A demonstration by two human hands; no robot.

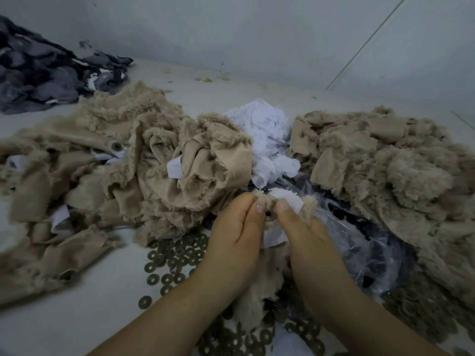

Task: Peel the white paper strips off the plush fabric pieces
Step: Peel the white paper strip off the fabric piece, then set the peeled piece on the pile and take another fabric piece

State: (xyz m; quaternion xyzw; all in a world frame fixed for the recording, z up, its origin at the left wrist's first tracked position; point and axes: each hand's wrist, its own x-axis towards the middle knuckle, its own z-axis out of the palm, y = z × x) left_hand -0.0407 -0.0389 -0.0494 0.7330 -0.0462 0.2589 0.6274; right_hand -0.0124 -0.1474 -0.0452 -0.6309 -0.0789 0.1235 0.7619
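In the head view, a clear plastic bag (341, 227) is lying crumpled to the right of the hands, with dark small parts showing through it; what they are cannot be told. The pale surface (90, 317) is carrying a large heap of tan plush fabric pieces (123, 160) on the left, several of them showing white strips on their smooth backs, and a second tan plush heap (390, 160) on the right. Between the two heaps, a pile of crumpled white paper strips (267, 132) is sitting. Flat brown ring-shaped washers (177, 255) are lying scattered over the surface near the wrists and below the left heap. A heap of dark grey fabric (43, 73) is resting at the far left, against a plain pale wall (257, 34) that is meeting the surface at the back. Both forearms are reaching in from the bottom edge, hands close together at the centre. The left hand (236, 227) is pinching one edge of a small plush piece (264, 209) between thumb and curled fingers. The right hand (305, 235) is pinching the same piece just beside it, its thumb pressing on the white paper strip (288, 199) that is lying against the piece's top edge. So both hands have a narrow grip, closed on the piece held above the washers.
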